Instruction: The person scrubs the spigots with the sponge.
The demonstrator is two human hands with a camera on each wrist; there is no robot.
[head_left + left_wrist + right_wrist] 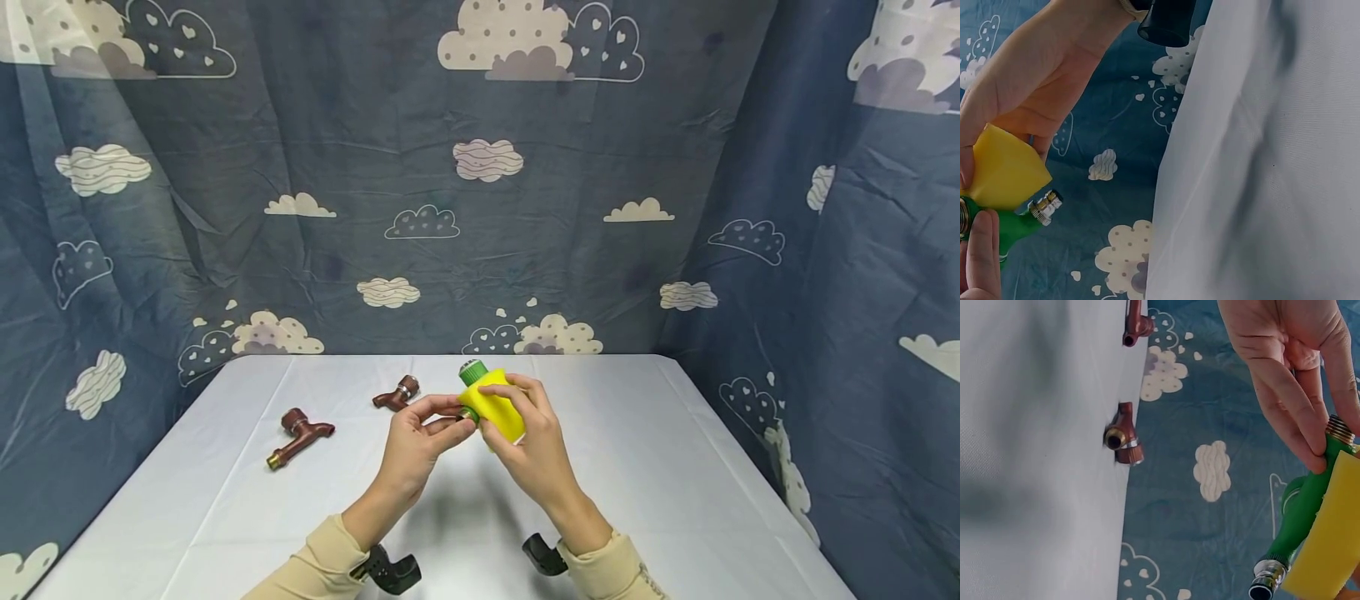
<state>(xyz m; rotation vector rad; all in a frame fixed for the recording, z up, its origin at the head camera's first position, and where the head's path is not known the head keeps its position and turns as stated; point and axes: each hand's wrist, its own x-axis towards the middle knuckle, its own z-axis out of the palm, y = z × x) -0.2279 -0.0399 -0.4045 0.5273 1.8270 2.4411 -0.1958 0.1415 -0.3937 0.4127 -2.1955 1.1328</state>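
Observation:
Above the table, my left hand [416,446] pinches a green tap [1307,512] by its threaded brass end. The tap's round green knob [472,372] points away from me in the head view, and its silver spout tip [1268,578] shows in the right wrist view. My right hand [538,454] holds a yellow sponge [495,402] with thumb and fingers. This sponge lies against the tap's body and covers part of it. In the left wrist view the sponge [1010,169] bends over the tap [1019,228].
Two brown taps lie on the white-covered table [675,500]: one tap [300,437] at the left, another tap [396,394] farther back, just beyond my left hand. A dark blue cloud-patterned curtain [337,125] surrounds the table's back and sides.

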